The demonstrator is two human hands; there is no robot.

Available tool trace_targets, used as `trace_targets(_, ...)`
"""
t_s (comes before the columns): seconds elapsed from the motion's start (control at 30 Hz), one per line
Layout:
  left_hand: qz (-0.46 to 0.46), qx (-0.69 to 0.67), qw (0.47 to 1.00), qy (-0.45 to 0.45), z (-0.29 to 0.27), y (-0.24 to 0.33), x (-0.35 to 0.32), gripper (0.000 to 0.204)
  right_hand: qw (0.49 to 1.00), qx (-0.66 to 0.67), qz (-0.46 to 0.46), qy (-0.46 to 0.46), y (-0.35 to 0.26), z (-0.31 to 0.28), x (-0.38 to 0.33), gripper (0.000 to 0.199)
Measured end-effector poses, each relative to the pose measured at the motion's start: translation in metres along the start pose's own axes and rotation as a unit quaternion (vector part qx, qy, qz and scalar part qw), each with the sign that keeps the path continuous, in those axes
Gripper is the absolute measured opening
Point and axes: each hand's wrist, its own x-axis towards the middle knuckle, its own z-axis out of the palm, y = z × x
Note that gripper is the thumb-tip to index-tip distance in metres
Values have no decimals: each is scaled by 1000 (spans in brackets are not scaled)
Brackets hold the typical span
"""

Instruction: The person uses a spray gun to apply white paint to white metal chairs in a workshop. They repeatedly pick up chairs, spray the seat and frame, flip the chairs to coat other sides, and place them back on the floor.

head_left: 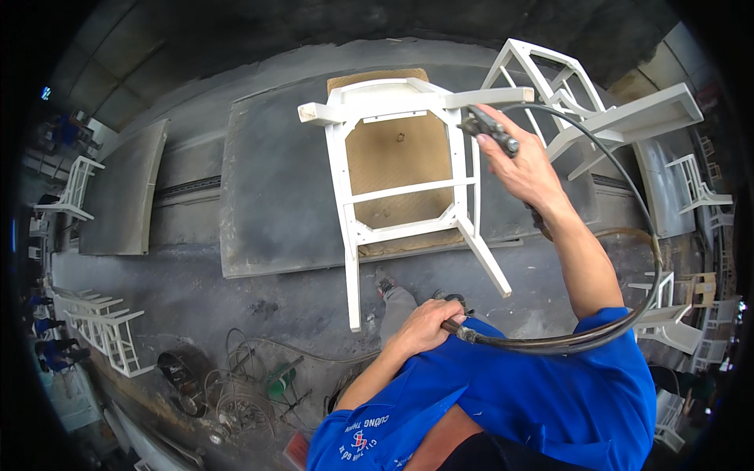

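Observation:
My right hand [522, 165] is wrapped round a dark metal spray gun [495, 129], its front end close to the right side of a white chair frame [408, 190]. The chair lies tipped over, its legs pointing up and toward me, and its seat opening has no panel. Under it is a tan pad [397, 161]. At my waist, my left hand [428, 326] is closed round a dark hose [550, 344]. That hose loops out to the right and back over my right wrist toward the gun. Some fingers of both hands are hidden.
The pad lies on a large dark board [275, 180]. More white chairs [542, 78] stand at the far right, and a row of white frames [106, 330] is at the left. Coiled hoses [247, 408] and a round dark drum [182, 377] lie on the floor at lower left.

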Motion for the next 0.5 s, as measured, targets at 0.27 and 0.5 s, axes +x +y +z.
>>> trace_targets(0.27,-50,30,996,61,65,9,-47,16,994,60,-27,-82,-7,24,-23,47)
trace_targets(0.5,-14,31,997,66,52,7,-58,17,999,-23,-14,39,6,4,-33,49)
